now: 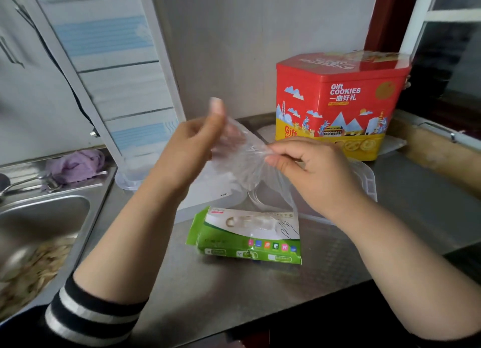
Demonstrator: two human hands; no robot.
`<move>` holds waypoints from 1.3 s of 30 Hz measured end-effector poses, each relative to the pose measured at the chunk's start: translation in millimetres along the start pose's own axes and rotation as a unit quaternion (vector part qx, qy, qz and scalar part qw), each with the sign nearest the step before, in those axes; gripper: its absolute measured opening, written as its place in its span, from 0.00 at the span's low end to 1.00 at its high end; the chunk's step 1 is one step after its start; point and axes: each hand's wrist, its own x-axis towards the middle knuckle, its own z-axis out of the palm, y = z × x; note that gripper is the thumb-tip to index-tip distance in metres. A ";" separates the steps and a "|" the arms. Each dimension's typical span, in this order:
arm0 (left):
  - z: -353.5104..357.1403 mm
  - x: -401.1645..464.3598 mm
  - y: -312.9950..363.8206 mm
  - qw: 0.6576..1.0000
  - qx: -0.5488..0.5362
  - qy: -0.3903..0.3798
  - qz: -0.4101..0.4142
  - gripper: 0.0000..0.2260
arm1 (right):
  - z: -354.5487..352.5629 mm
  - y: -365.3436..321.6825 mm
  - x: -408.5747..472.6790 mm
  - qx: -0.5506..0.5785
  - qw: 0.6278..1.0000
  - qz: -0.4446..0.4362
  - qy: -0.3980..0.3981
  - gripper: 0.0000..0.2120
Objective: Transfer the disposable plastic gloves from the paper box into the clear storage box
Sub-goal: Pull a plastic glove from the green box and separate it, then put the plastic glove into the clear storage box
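Glove point(242, 157) stretched between both hands: left hand point(192, 144) and right hand point(309, 165) each pinch an edge (flimsy, slippery film, grab bunched edge), above box point(250, 235).

Cookie tin point(338, 100) blocks behind clear box point(369, 181); paper box point(247, 241) in front; right countertop point(416, 204) prob. free.

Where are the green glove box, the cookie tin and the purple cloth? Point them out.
green glove box point(247, 246), head view, front face.
cookie tin point(338, 105), head view, red front panel.
purple cloth point(76, 165), head view, bunched middle.
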 end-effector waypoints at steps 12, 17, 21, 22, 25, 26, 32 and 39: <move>11.5 23.0 12.6 0.972 0.081 -0.132 0.178 0.06 | -15.2 6.6 30.3 0.213 0.913 0.225 -0.267 0.28; -10.0 39.7 -1.1 0.965 0.177 0.068 0.182 0.17 | -15.2 17.3 41.3 0.274 0.897 0.290 -0.190 0.09; -40.6 54.3 -21.0 0.952 0.245 0.150 0.109 0.15 | -8.8 31.9 48.0 0.248 0.899 0.359 -0.042 0.04; -49.6 57.4 -26.1 0.944 0.277 0.159 0.087 0.14 | -7.7 34.7 46.6 0.239 0.898 0.368 -0.029 0.04; -73.9 60.4 -37.8 0.902 0.400 0.163 0.006 0.16 | -1.7 36.1 39.0 0.223 0.900 0.371 -0.048 0.03; -78.5 60.3 -40.5 0.887 0.435 0.152 -0.024 0.17 | 0.5 34.2 35.6 0.211 0.904 0.365 -0.066 0.03; -90.4 65.2 -62.2 0.784 0.596 -0.071 -0.160 0.18 | 16.0 25.0 19.8 0.121 0.933 0.294 -0.170 0.02; -87.0 63.9 -70.7 0.690 0.636 -0.227 -0.260 0.18 | 28.5 17.5 2.5 0.007 0.930 0.217 -0.297 0.06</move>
